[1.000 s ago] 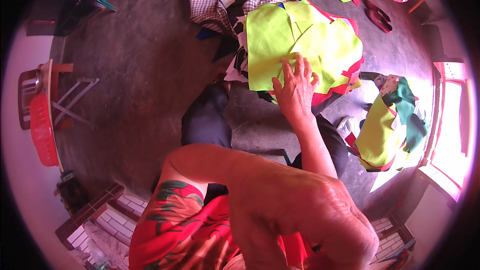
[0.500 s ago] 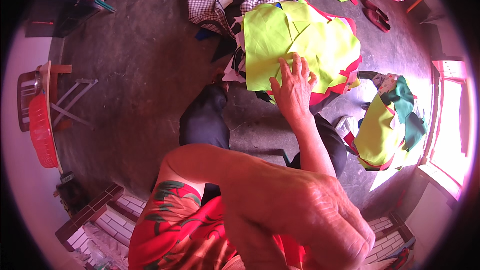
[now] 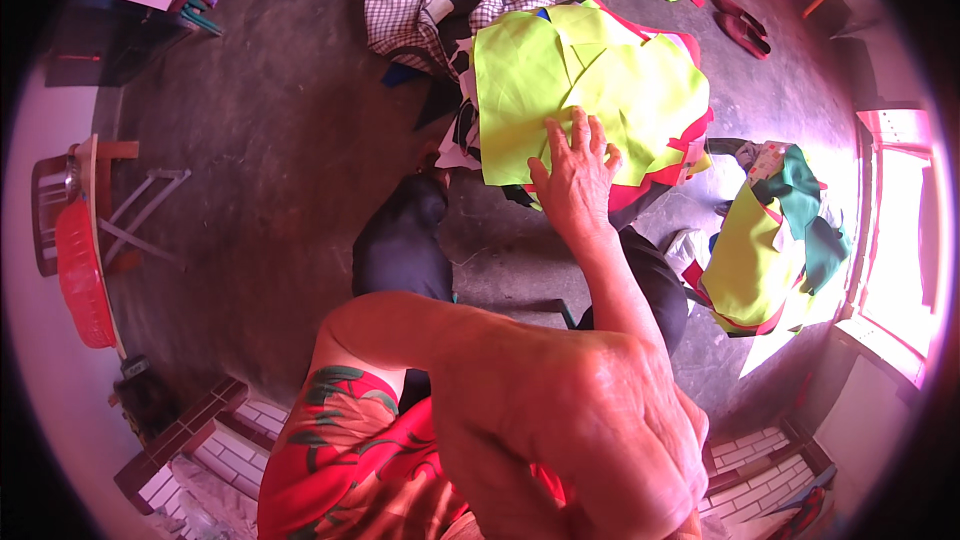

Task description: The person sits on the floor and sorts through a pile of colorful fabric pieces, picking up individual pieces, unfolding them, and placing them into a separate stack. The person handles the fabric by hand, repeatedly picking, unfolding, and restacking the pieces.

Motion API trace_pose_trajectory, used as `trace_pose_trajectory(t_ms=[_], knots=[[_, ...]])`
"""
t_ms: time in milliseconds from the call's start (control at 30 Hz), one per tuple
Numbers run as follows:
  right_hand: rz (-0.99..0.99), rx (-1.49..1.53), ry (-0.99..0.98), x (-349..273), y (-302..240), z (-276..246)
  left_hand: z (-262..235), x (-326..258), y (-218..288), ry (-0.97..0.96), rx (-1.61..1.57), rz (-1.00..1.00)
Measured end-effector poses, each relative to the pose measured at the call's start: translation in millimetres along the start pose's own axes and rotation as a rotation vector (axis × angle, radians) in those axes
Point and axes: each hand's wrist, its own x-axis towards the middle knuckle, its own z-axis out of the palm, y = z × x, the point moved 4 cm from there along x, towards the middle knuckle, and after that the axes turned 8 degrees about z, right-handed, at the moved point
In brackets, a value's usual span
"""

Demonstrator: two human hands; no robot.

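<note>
My right hand (image 3: 575, 180) lies with fingers spread on the near edge of a pile of bright yellow-green cloth pieces (image 3: 520, 90). Red cloth (image 3: 690, 140) shows under the pile's right and near sides. Close to the camera, my left forearm crosses from left to right over my red floral garment (image 3: 350, 460). My left hand (image 3: 620, 440) is bent, its back and knuckles showing. Its fingers are hidden, so whether they hold anything does not show. My dark-trousered knees (image 3: 400, 250) stand on either side, just below the pile.
Behind the pile lies a checked cloth (image 3: 410, 10). At the right stands a bundle of yellow and green cloth (image 3: 750, 270). Dark red shoes (image 3: 742, 28) lie on the floor farther back. A red plastic basket (image 3: 82, 275) and a folding metal stand (image 3: 145, 215) are at the left.
My left hand has shifted slightly left and down. My right hand stays on the cloth pile with its fingers spread. The whole view has moved a little.
</note>
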Motion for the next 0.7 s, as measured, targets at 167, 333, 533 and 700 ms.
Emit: trace_pose_trajectory(t_ms=[167,333,533,700], knots=[[-0.003,0.009,0.004,0,0,-2,1,3,0,0.106,0.142,0.037],[0.012,0.001,-0.010,1,1,1,-4,-12,-15,-0.010,0.169,0.142],[0.014,0.015,-0.029,2,-1,1,-5,-4,2,-0.005,0.250,-0.145],[0.015,0.017,-0.002,5,11,12,-57,-18,8,0.278,0.383,-0.457]])
